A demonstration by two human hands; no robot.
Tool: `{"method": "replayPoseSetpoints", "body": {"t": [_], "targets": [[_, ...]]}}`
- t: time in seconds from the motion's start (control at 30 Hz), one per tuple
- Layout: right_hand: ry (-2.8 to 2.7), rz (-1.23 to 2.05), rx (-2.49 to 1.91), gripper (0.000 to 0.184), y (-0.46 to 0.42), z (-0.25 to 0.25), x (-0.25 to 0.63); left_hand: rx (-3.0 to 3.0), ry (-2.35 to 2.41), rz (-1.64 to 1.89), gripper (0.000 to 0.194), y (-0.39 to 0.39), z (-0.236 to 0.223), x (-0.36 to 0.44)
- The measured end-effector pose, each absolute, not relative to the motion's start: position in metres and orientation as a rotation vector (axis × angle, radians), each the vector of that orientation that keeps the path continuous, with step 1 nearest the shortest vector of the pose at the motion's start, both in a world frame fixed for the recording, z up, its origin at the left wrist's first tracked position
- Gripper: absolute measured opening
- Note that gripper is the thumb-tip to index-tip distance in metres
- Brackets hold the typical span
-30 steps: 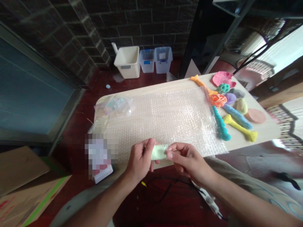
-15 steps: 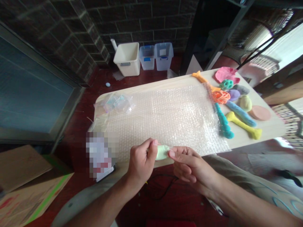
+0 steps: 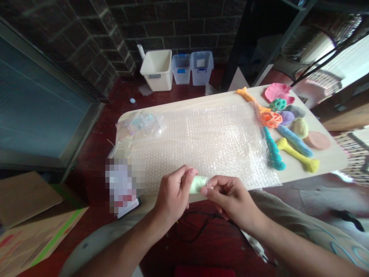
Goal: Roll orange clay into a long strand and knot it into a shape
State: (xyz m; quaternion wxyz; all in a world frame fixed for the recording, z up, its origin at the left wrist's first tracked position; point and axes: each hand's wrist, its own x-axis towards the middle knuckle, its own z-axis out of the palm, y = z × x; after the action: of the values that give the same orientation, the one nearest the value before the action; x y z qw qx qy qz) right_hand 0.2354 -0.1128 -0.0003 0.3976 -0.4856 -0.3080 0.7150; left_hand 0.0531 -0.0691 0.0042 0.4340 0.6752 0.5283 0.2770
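Between my two hands is a small pale green packet (image 3: 198, 184), with a shiny film-like surface; its contents look like soft clay, though I cannot be sure. My left hand (image 3: 175, 192) is closed round its left part, thumb on top. With thumb and forefinger, my right hand (image 3: 227, 196) pinches the packet's right end, where a bit of clear wrapper shows. Both hands are above the table's near edge. Beneath and beyond them, bubble wrap (image 3: 201, 142) covers much of the table (image 3: 294, 169).
Shaped clay-like pieces lie at the right, among them a yellow bone shape (image 3: 296, 154), a teal twist (image 3: 273, 150) and a pink piece (image 3: 278, 93). Clear plastic bags (image 3: 144, 123) lie at the left. A white bin (image 3: 158, 71) and blue-tinted boxes (image 3: 201, 69) stand by the wall.
My right fingers have shifted their pinch at the packet's right end, opening out slightly and then curling in again. My left hand keeps its hold. The view has shifted a little.
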Motion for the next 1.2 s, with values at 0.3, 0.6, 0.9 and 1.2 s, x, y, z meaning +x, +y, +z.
{"method": "replayPoseSetpoints", "body": {"t": [0.3,0.6,0.9,1.2], "targets": [[-0.498,1.879,-1.147,0.028,-0.107,-0.002,0.244,2.087,0.989,0.535,0.042,-0.062,0.001,0.044],[-1.894,0.903,-1.095,0.044,-0.106,0.001,0.268,1.701,0.907,0.585,0.038,-0.052,0.011,0.041],[-1.927,1.195,-1.063,0.054,-0.106,0.002,0.272,1.575,0.829,0.521,0.035,-0.047,0.007,0.037],[-2.185,1.179,-1.186,0.057,-0.102,0.013,0.27,1.619,0.85,0.529,0.037,-0.046,0.006,0.034]]}}
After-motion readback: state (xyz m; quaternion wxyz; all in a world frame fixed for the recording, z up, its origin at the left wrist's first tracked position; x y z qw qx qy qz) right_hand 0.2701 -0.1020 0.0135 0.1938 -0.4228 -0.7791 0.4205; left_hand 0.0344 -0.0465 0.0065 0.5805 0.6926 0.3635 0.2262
